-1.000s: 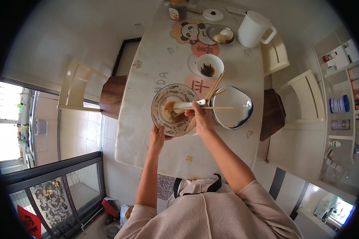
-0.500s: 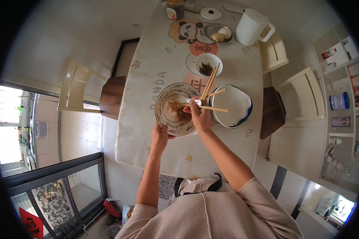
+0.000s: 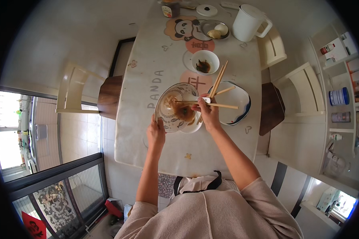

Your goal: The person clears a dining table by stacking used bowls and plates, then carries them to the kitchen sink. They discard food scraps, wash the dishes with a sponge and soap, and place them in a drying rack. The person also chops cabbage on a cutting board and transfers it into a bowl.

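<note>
My left hand (image 3: 156,131) grips the rim of a fish-patterned bowl (image 3: 166,119), tilted toward the right with brown liquid in its lower side. Bunched in my right hand (image 3: 208,113) are several wooden chopsticks (image 3: 227,106) and a white spoon (image 3: 204,99), held over the bowl's right edge. Some chopsticks point up and away, others sideways. Partly hidden beneath the tilted bowl is a smaller white bowl (image 3: 192,129). To the right lies a white dish with a blue edge (image 3: 231,111). Farther back stands a small white bowl (image 3: 214,59) holding dark liquid.
Toward the table's far end are a metal plate (image 3: 204,30) with two roundish pieces of food, a white kettle (image 3: 248,24), a white lid (image 3: 207,10) and a dark jar (image 3: 170,9). Chairs (image 3: 77,89) flank the table (image 3: 137,99); shelves (image 3: 339,75) stand at right.
The patterned bowl has tipped further to the right, and its liquid has run to that side. My right hand has shifted right with the chopsticks and spoon. More of the lower white bowl shows.
</note>
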### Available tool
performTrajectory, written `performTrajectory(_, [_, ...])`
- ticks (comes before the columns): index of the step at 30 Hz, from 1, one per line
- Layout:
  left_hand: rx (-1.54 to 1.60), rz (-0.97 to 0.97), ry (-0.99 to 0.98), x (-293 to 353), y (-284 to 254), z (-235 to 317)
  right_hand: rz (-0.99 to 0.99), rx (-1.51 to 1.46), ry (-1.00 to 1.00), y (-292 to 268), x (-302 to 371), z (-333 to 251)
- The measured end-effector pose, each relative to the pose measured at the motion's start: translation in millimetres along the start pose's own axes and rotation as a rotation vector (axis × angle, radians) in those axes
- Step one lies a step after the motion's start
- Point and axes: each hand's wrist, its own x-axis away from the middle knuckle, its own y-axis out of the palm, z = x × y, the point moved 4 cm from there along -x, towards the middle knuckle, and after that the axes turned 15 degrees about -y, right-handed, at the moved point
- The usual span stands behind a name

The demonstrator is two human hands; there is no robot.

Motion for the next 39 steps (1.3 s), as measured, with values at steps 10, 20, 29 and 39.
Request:
performTrajectory(10, [-0.372,0.264,0.384,16,1,23,0.101,-0.025,0.094,-16,9,3])
performTrajectory(20, [-0.459,0.285,0.393,23,-4,31,0.057,-0.001,0.184,-14,31,26])
performTrajectory(29, [0.131,0.038,-0.084,-6,-13,-9,0.191,-0.112,0.281,-37,35,6])
performTrajectory(39, [0.479,-0.509,-0.275,-1,35,0,0.514,-0.512,0.249,-117,5,-65])
